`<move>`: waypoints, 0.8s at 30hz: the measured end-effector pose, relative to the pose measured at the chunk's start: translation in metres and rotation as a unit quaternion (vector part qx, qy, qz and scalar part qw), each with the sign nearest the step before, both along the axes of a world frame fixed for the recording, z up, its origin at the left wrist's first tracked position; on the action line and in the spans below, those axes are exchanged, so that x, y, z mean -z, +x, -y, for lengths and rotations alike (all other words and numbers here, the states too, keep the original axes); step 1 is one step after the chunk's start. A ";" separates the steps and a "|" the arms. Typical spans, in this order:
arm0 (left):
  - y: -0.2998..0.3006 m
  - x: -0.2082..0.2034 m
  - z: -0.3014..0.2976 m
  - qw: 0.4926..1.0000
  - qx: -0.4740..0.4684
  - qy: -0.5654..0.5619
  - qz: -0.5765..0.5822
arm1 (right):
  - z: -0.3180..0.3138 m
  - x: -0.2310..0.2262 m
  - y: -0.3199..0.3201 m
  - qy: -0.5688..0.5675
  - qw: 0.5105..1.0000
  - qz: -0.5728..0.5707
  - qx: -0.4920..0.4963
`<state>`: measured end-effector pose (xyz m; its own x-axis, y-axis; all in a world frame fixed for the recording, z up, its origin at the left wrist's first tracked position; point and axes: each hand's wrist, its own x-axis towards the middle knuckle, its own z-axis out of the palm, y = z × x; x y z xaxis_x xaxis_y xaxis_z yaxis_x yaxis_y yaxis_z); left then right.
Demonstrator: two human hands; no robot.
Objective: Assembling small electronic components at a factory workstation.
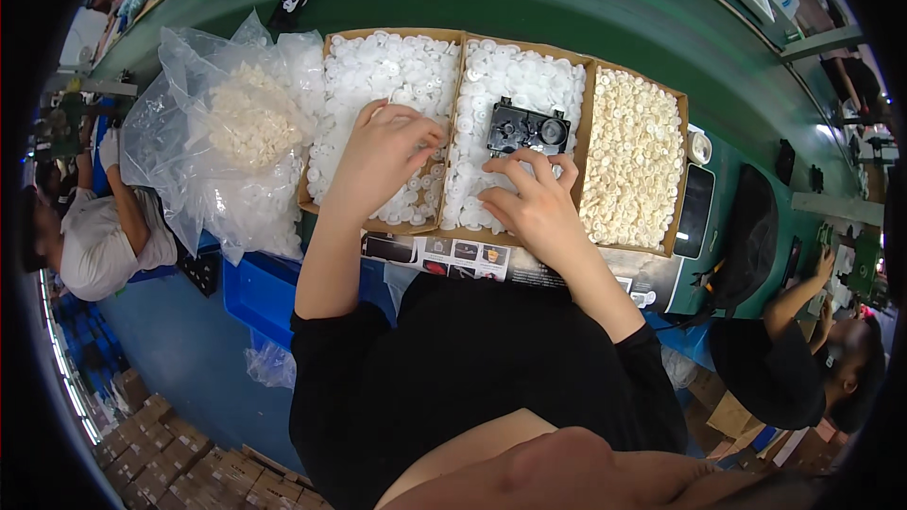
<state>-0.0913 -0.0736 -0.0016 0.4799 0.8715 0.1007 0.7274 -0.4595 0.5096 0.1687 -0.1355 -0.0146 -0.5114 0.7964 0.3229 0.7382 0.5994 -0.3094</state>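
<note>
My left hand [385, 146] is over the left open carton [304, 191], which is full of small white plastic gears [387, 61]. Its fingers curl in toward the thumb; whatever they might pinch is too small to make out. In the middle carton a black plastic housing [529, 128] with round recesses lies on a heap of white plastic discs [524, 66]. My right hand [537, 196] hovers just on the near side of that housing, thumb and index finger apart, with nothing visible between them. The fingertips farther back are close to the housing's near edge.
Cream-coloured small gears [635, 146] fill the right carton. A clear plastic bag [236, 132] of parts stands at the left. To the right lie a tape roll [699, 147], a dark flat phone-like device [696, 211] and a black bag [751, 236]. Co-workers sit at both sides.
</note>
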 end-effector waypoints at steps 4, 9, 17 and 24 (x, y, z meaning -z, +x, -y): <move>0.007 0.024 0.014 0.994 -0.031 0.087 -0.056 | -0.002 -0.002 0.004 0.010 0.999 -0.030 0.018; 0.013 0.037 0.019 0.986 -0.069 0.141 -0.052 | -0.017 0.003 0.018 0.060 0.990 -0.065 0.108; 0.008 0.031 0.021 0.986 -0.105 0.125 0.019 | -0.028 0.002 0.033 0.071 0.973 -0.084 0.203; 0.024 0.007 0.016 0.982 -0.128 0.078 0.110 | -0.034 0.009 0.030 0.034 0.980 -0.104 0.169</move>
<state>-0.0677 -0.0896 -0.0090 0.1979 0.9264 0.3204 0.7094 -0.3609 0.6054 0.1990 -0.1014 -0.0240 -0.1395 0.8818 0.4505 0.8237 0.3558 -0.4415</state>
